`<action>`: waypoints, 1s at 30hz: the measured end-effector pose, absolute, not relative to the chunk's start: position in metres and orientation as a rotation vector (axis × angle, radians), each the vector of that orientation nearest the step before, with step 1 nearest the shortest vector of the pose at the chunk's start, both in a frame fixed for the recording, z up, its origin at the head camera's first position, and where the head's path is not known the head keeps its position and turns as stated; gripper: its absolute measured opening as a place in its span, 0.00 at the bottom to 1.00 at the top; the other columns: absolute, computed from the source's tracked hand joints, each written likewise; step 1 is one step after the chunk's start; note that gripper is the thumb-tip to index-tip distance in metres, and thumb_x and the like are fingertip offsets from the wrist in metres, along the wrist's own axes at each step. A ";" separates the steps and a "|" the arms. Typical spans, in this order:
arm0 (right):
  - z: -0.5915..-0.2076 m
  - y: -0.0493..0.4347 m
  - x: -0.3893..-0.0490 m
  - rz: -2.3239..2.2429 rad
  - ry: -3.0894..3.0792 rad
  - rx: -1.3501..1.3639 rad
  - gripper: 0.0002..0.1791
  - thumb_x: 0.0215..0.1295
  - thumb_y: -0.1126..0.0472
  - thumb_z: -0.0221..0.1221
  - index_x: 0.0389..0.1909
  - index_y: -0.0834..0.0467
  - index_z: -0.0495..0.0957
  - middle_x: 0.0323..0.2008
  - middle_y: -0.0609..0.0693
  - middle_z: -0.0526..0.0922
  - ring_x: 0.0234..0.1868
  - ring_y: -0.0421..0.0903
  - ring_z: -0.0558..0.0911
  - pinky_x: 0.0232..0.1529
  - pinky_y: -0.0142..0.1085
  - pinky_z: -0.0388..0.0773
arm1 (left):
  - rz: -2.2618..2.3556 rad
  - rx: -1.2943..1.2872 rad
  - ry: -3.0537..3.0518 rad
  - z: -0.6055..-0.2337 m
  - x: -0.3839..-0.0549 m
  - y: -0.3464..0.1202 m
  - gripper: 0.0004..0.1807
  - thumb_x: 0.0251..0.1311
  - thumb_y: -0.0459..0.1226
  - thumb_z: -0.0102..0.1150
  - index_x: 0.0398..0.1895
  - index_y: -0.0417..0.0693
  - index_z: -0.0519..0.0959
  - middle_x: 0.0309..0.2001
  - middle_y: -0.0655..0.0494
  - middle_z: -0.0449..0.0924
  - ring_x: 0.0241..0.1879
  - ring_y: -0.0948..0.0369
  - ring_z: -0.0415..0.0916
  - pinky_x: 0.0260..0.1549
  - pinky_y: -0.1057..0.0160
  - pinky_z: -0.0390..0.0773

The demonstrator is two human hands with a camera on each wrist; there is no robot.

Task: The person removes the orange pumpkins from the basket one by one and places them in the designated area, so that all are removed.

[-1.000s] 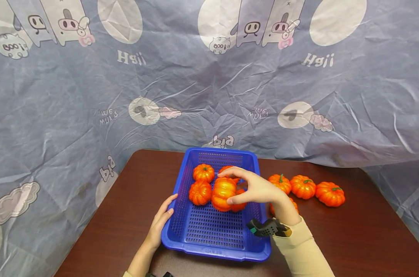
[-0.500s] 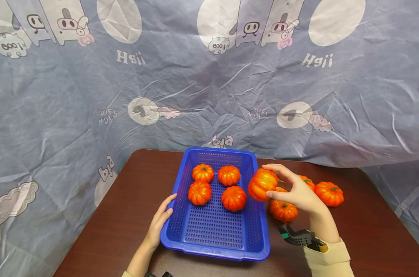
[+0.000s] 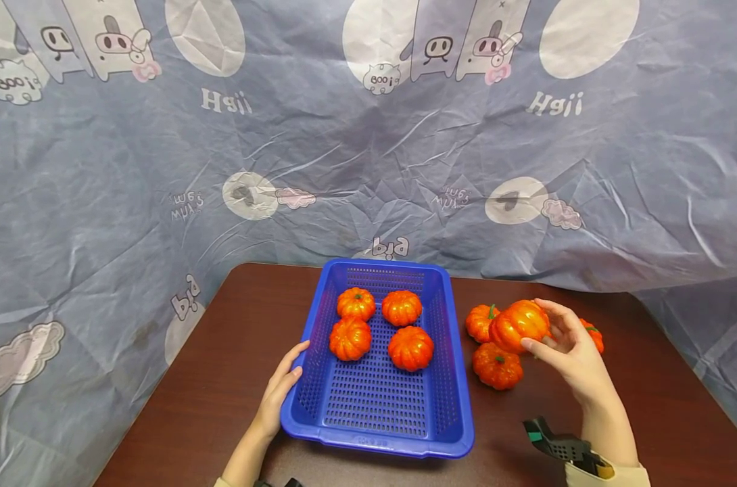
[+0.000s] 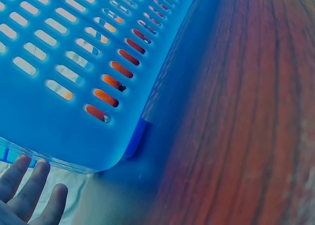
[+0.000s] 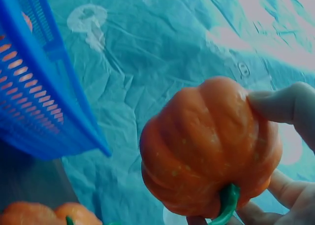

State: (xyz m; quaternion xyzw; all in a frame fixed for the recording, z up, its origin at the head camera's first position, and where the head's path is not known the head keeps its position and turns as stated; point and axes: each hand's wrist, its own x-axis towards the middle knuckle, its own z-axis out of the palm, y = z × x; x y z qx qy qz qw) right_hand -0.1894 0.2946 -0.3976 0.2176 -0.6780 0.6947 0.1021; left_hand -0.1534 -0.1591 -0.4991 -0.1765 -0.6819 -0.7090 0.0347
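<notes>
Basket (image 3: 377, 443) between hands (image 3: 277, 396) (image 3: 581, 363); held pumpkin (image 3: 517, 326) partly hides loose pumpkins (image 3: 497, 367).

Orange pumpkins (image 3: 517, 326), blue basket (image 3: 377, 442).

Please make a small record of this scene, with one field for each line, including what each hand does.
Container: blue perforated basket on a dark brown table
Basket contents: four orange pumpkins
Left hand: touches the basket's left side at the rim
Right hand: holds one pumpkin, right of the basket
Held pumpkin's stem: green, seen in the right wrist view
Pumpkins on table: at least three visible; the right hand's area may hide more
Background: wrinkled printed cloth
</notes>
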 end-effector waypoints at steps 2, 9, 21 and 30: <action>-0.402 0.300 -0.187 2.057 -1.979 0.603 0.35 0.53 0.85 0.53 0.64 0.67 0.60 0.56 0.47 0.71 0.50 0.38 0.75 0.46 0.24 0.72 | -2.189 -0.547 -2.092 -0.499 -0.153 -0.159 0.25 0.71 0.36 0.33 0.70 0.40 0.55 0.65 0.35 0.56 0.57 0.51 0.64 0.52 0.63 0.68; -0.417 0.314 -0.177 2.031 -1.995 0.401 0.35 0.54 0.83 0.54 0.65 0.62 0.64 0.54 0.44 0.74 0.47 0.36 0.76 0.43 0.24 0.73 | -2.193 -0.526 -2.086 -0.499 -0.153 -0.159 0.25 0.70 0.36 0.34 0.69 0.40 0.56 0.64 0.37 0.58 0.56 0.52 0.65 0.51 0.63 0.69; -0.431 0.340 -0.172 1.971 -2.140 0.281 0.38 0.57 0.79 0.57 0.68 0.56 0.60 0.59 0.44 0.65 0.49 0.31 0.74 0.40 0.22 0.72 | -2.174 -0.519 -2.091 -0.498 -0.153 -0.157 0.25 0.70 0.35 0.34 0.69 0.41 0.57 0.66 0.39 0.57 0.58 0.52 0.63 0.54 0.66 0.66; -0.451 0.352 -0.178 1.555 -2.566 0.005 0.37 0.60 0.60 0.63 0.69 0.47 0.57 0.52 0.29 0.66 0.47 0.26 0.66 0.39 0.20 0.66 | -2.147 -0.487 -2.098 -0.500 -0.153 -0.158 0.25 0.70 0.35 0.34 0.69 0.41 0.58 0.67 0.40 0.56 0.59 0.52 0.62 0.54 0.68 0.64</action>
